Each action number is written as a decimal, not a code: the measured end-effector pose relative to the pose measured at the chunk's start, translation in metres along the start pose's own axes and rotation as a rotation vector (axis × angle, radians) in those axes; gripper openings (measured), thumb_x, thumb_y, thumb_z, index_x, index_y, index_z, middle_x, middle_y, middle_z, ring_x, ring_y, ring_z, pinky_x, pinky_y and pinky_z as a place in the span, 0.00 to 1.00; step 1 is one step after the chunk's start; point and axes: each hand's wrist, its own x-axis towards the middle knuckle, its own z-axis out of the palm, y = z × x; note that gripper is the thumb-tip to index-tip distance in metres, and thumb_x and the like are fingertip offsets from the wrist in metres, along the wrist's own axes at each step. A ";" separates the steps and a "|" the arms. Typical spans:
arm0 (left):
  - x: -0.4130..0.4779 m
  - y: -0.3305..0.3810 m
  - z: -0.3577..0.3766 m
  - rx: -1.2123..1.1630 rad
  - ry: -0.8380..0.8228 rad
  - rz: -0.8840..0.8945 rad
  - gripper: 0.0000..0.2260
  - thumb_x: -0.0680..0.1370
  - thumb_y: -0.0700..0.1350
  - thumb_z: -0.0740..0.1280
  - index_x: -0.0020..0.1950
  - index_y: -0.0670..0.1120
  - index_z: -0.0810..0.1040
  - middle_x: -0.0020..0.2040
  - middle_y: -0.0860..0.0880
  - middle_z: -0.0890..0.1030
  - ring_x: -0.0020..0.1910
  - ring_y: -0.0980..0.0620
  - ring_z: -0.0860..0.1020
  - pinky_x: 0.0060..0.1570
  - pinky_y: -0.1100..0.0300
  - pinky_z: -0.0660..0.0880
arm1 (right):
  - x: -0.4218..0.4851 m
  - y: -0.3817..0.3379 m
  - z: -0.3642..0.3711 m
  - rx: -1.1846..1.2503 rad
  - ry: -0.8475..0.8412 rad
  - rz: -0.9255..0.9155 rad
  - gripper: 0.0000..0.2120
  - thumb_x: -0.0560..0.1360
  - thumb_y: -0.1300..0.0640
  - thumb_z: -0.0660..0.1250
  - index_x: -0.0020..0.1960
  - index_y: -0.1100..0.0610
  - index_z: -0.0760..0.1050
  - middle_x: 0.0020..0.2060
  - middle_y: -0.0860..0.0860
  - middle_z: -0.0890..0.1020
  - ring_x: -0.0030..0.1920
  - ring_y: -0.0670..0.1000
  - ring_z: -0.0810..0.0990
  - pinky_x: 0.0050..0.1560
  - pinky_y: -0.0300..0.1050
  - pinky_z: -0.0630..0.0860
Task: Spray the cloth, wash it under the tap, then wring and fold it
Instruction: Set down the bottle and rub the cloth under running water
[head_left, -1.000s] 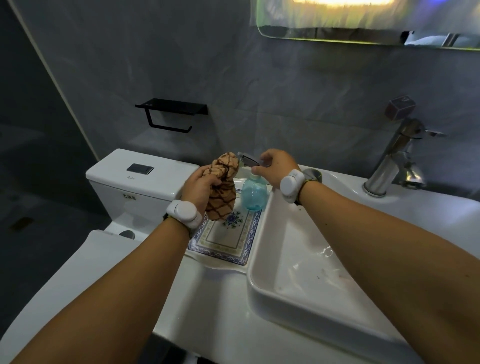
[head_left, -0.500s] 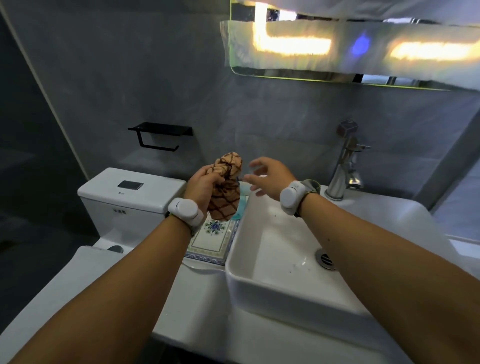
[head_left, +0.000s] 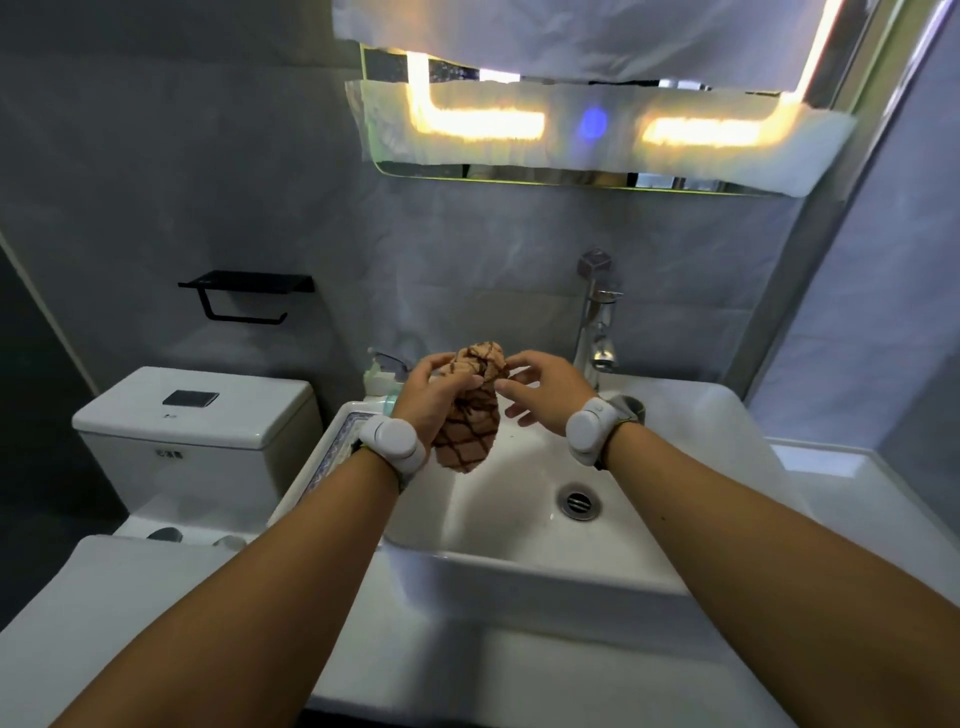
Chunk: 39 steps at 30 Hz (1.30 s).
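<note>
A brown cloth (head_left: 470, 431) with a dark lattice pattern hangs bunched over the left part of the white sink (head_left: 519, 540). My left hand (head_left: 434, 397) grips it around the middle. Just right of the cloth's top is my right hand (head_left: 540, 387), fingers spread, fingertips at or very near the fabric, holding nothing. The spray bottle (head_left: 382, 371) stands behind my left hand on the patterned tray (head_left: 332, 452), mostly hidden. The chrome tap (head_left: 597, 322) rises at the back of the sink, to the right of both hands; no water is seen running.
A white toilet cistern (head_left: 197, 415) stands to the left of the sink. A black paper holder (head_left: 244, 296) is fixed on the grey wall. A lit mirror (head_left: 597, 130) hangs above. The drain (head_left: 579, 501) lies in the basin. White counter (head_left: 831, 467) extends right.
My right hand has let go of the spray bottle and moved to the cloth. My left hand has carried the cloth right, from above the tray to over the sink. The view has shifted right.
</note>
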 end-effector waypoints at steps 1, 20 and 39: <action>-0.001 -0.002 0.004 0.006 -0.017 0.012 0.22 0.66 0.50 0.76 0.59 0.55 0.78 0.56 0.42 0.85 0.55 0.41 0.85 0.58 0.41 0.82 | -0.002 0.002 -0.003 -0.005 0.000 0.004 0.18 0.78 0.53 0.72 0.66 0.56 0.76 0.51 0.54 0.84 0.43 0.56 0.88 0.45 0.55 0.86; 0.012 -0.032 0.098 0.087 -0.206 0.014 0.07 0.80 0.45 0.71 0.56 0.54 0.81 0.51 0.48 0.87 0.52 0.48 0.86 0.49 0.56 0.83 | -0.003 0.029 -0.124 -0.205 0.357 0.064 0.05 0.73 0.55 0.73 0.44 0.55 0.78 0.41 0.57 0.84 0.45 0.59 0.84 0.46 0.53 0.82; 0.023 -0.037 0.112 0.106 -0.238 0.012 0.14 0.76 0.48 0.74 0.61 0.52 0.83 0.55 0.47 0.87 0.56 0.45 0.85 0.62 0.43 0.81 | 0.036 -0.014 -0.136 -0.252 0.333 -0.220 0.17 0.79 0.55 0.71 0.67 0.55 0.80 0.56 0.54 0.86 0.39 0.48 0.84 0.47 0.39 0.83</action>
